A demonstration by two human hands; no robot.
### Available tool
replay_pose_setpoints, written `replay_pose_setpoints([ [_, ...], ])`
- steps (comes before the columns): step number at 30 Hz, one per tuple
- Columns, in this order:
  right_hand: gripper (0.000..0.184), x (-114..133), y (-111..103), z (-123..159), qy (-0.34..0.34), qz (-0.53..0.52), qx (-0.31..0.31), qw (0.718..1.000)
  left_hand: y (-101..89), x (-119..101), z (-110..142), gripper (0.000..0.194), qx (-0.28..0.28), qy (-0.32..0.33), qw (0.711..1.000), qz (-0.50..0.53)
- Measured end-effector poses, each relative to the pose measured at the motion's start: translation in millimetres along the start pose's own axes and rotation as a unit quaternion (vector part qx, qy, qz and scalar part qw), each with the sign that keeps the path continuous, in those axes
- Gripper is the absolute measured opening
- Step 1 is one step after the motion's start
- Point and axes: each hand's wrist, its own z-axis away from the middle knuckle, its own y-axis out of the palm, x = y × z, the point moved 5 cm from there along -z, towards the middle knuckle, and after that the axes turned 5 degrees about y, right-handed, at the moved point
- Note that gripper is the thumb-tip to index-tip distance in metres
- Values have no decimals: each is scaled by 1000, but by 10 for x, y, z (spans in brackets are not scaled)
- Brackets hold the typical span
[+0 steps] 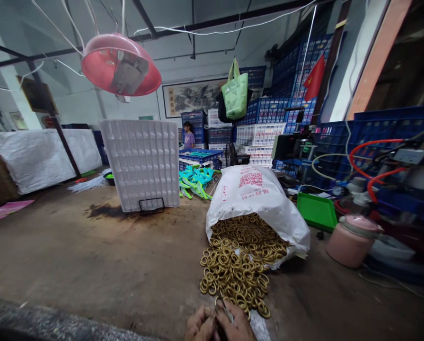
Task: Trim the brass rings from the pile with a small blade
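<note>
Gold-coloured rings [229,272] spill from a white sack [265,189] just beyond the grip, their near edge beside it. The right hand [237,324] pinches a thin grey piece [228,311]; the left hand's [200,324] fingers curl against the right's, but whether they grip anything I cannot tell. Bracing both hands together should steady such fine handling. Around them spreads a stained brown tabletop [73,255]; beyond, leftward, a white moulded tray [141,161] stands upright; farther back, crates [261,135] are stacked.

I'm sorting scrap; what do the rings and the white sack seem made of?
Rings: possibly brass, or gold-coloured plastic; even brownish-gold with a dull sheen. White sack: probably woven plastic, slightly glossy; its folds look stiff and creased.
</note>
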Motion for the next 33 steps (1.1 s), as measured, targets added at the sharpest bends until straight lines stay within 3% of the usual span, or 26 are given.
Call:
replay_pose_setpoints([
  [4,42,-10,12,13,24,-29,-17,999,-38,23,-11,53,18,-4,1000,-1],
  [8,37,-13,44,-26,35,-82,4,996,-9,-65,2,54,28,-5,1000,4],
  [13,32,106,39,18,27,-115,19,993,41,-204,165,46,-13,-41,998,48],
  [16,30,221,-6,100,22,-113,15,993,65,-284,264,39,5,-31,995,90],
  [21,30,388,-111,209,-44,23,-20,999,6,-331,313,38,-8,-27,991,131],
  [26,22,523,-67,358,-135,187,-13,973,-1,-375,313,36,-12,-4,995,102],
  [33,36,579,-54,407,-140,297,-28,944,14,-399,318,39,-13,15,996,88],
])
